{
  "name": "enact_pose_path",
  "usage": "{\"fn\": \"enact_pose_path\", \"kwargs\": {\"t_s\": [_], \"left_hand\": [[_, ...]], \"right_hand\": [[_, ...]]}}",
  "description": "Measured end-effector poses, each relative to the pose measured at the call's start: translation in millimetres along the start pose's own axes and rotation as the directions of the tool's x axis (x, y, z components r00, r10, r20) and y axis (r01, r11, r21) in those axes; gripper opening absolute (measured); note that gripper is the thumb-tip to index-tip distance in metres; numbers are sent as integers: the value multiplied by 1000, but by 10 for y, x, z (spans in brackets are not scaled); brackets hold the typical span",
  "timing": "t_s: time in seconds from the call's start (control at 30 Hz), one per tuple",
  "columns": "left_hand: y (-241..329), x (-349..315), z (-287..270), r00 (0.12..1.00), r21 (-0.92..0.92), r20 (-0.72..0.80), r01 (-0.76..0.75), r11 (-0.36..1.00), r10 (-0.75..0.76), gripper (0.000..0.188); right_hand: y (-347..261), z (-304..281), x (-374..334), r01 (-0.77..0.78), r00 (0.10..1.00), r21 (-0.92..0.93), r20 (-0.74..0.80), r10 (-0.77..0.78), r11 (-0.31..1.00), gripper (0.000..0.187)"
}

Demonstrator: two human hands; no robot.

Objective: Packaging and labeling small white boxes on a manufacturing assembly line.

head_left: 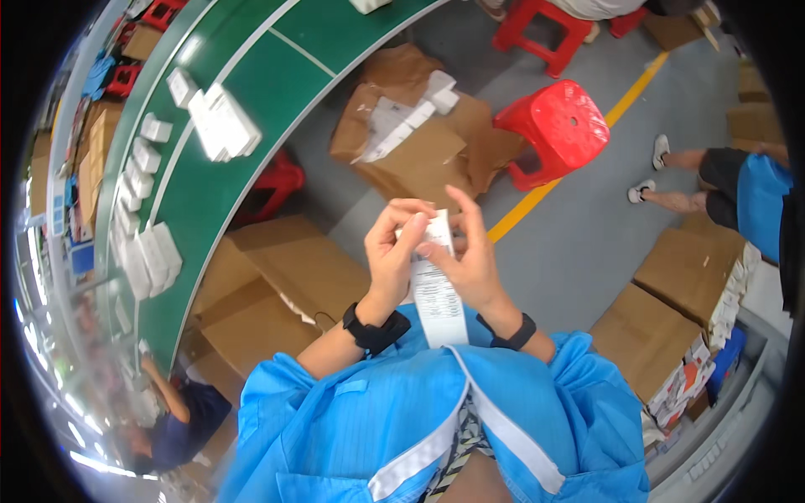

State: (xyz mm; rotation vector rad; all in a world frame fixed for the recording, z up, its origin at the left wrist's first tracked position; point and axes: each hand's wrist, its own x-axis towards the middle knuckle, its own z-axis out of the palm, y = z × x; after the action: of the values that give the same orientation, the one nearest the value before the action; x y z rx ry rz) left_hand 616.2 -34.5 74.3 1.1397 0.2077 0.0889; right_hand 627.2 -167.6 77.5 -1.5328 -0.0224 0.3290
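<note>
In front of my chest, a long white paper strip (439, 302) with rows of small dark print hangs between my wrists, its lower end close to my blue jacket. My left hand (391, 256) is closed on the strip's upper left edge, thumb lying on it. On the other side, my right hand (472, 260) pinches the same upper part with its thumb, while the index finger sticks up. Part of the strip's top is hidden by the fingers. A black band circles each wrist.
At left, a curved green worktable (277, 88) carries white boxes (222, 121). Cardboard boxes (289, 264) stand below it; an open carton (428, 159) lies ahead. A red stool (558, 126) is beyond it. More cartons (641, 335) are at right, and other people sit or stand nearby.
</note>
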Motion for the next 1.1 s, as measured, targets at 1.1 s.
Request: {"fn": "enact_pose_path", "kwargs": {"t_s": [1.1], "left_hand": [[-2174,704,828,416,-351,-438,737,577,-797,52]], "right_hand": [[3684,-4937,2568,-119,654,685,-491,576,719,74]]}}
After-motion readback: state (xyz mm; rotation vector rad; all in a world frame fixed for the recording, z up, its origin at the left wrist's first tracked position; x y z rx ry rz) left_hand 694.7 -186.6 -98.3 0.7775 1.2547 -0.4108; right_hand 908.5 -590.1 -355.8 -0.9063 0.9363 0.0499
